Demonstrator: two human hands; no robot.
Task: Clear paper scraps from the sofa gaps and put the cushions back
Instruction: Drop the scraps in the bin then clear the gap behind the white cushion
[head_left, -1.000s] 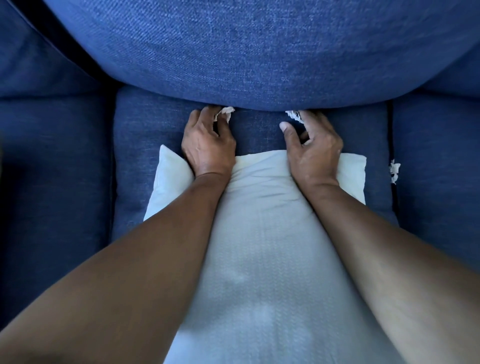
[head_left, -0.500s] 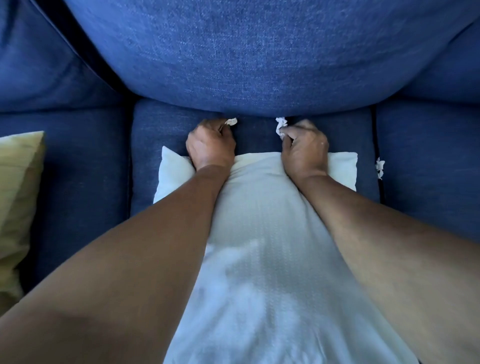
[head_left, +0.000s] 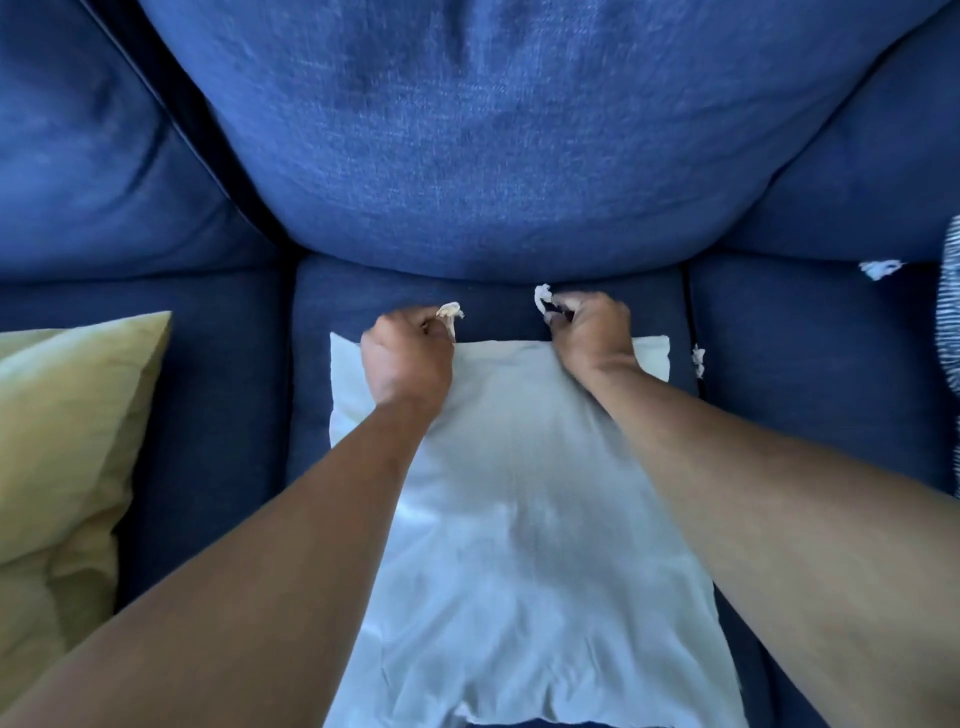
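My left hand (head_left: 408, 358) is curled into a fist and pinches a crumpled paper scrap (head_left: 450, 312) just in front of the gap under the blue back cushion (head_left: 467, 145). My right hand (head_left: 592, 332) is likewise curled and pinches a white paper scrap (head_left: 542, 297). Both hands sit over the far edge of a white pillow (head_left: 519, 519) lying on the middle seat cushion (head_left: 332, 301). Another scrap (head_left: 697, 359) sticks out of the gap right of the middle seat. A further scrap (head_left: 879, 268) lies at the back of the right seat.
A yellow-green cushion (head_left: 62, 441) lies on the left seat. A striped fabric item (head_left: 951, 312) shows at the right edge. Blue back cushions flank the middle one on both sides, with dark gaps between seats.
Both hands closed from reaching fingers into fists and drew the scraps out of the back gap toward me. The view pulled back, showing the yellow-green cushion and the right seat.
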